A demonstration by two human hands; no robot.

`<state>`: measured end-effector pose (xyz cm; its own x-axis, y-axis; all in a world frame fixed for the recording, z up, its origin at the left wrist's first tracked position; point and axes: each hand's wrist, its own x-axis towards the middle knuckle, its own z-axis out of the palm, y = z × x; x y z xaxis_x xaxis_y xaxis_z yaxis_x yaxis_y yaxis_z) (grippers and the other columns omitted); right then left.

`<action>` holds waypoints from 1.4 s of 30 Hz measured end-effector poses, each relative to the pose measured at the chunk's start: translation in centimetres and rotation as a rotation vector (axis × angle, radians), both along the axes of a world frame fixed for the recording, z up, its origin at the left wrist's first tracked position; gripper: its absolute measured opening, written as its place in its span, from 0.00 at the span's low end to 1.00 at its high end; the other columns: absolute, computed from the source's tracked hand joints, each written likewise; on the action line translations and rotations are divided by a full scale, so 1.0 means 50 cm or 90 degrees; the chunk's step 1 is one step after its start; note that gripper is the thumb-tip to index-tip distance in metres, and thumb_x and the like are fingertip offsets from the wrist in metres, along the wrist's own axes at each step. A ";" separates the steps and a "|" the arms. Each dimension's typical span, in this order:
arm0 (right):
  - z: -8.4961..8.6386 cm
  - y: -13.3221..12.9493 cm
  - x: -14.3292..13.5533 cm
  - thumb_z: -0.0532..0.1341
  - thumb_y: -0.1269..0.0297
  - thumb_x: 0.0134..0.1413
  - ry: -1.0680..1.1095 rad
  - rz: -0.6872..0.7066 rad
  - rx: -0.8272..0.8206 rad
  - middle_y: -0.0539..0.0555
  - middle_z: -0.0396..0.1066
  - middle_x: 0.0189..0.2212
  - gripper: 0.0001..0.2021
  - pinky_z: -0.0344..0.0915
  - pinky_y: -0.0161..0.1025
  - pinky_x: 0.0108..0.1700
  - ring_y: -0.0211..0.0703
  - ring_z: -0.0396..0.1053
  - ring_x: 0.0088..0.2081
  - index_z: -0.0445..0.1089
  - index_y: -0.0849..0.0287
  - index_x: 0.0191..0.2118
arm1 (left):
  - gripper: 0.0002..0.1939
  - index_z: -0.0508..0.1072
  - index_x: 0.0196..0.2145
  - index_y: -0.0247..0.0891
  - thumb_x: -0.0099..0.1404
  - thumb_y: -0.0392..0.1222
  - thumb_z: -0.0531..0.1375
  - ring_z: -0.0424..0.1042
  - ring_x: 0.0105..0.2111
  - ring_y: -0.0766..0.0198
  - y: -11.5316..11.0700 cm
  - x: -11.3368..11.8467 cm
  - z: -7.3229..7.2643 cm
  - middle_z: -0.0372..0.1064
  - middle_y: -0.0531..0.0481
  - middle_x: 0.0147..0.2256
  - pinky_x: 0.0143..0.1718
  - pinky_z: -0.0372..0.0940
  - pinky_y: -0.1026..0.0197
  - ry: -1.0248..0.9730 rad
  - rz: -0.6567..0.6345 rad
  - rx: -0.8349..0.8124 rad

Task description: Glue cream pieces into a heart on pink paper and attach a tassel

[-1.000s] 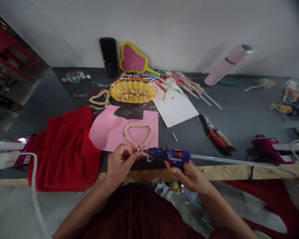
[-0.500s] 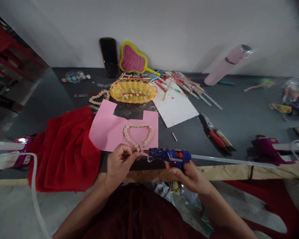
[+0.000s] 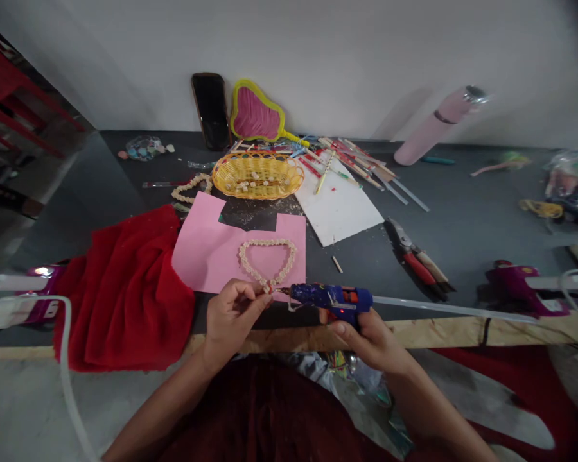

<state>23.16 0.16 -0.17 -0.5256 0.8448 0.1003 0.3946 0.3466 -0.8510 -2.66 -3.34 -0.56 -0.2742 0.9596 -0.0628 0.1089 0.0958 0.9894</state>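
Note:
My right hand grips a blue hot glue gun, its nozzle pointing left and a long clear glue stick jutting from its back. Between the thumb and fingers of my left hand is a small pale piece, mostly hidden by the fingertips; its exact kind does not show. The nozzle tip is very close to this piece. Just beyond the fingers, a heart-shaped loop of small cream pieces lies on pink paper, its point by my left fingertips.
A yellow basket with small pale bits stands behind the paper. Red cloth lies at left. Pliers, white paper, loose sticks and a pink bottle are to the right. A phone leans on the wall.
The glue gun has shifted slightly right and up, its nozzle drawing a little away from my left fingertips. My left hand stays almost in place.

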 end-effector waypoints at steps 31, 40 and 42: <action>-0.028 0.207 0.108 0.53 0.42 0.57 -0.167 -0.344 -0.198 0.60 0.74 0.26 0.24 0.68 0.42 0.31 0.49 0.73 0.29 0.71 0.60 0.31 | 0.13 0.67 0.37 0.39 0.56 0.38 0.66 0.77 0.33 0.65 -0.015 0.007 0.000 0.76 0.50 0.34 0.35 0.72 0.65 0.025 0.008 0.060; 0.086 0.099 0.008 0.55 0.50 0.60 -0.212 -0.352 0.116 0.61 0.73 0.34 0.17 0.65 0.42 0.37 0.49 0.70 0.36 0.71 0.56 0.43 | 0.17 0.66 0.37 0.38 0.53 0.41 0.68 0.76 0.31 0.66 -0.003 0.004 0.018 0.75 0.51 0.32 0.33 0.71 0.66 -0.125 0.022 -0.006; 0.097 0.051 -0.050 0.55 0.50 0.60 -0.013 -0.214 0.001 0.56 0.70 0.28 0.15 0.65 0.39 0.29 0.43 0.68 0.28 0.70 0.52 0.45 | 0.18 0.66 0.38 0.39 0.53 0.41 0.68 0.76 0.32 0.66 -0.003 0.004 0.017 0.75 0.52 0.32 0.33 0.71 0.67 -0.141 0.017 -0.002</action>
<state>20.64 2.69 4.67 -0.2191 0.9711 0.0950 0.5037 0.1960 -0.8414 -2.47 -3.46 0.30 -0.2783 0.9521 -0.1266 -0.1130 0.0985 0.9887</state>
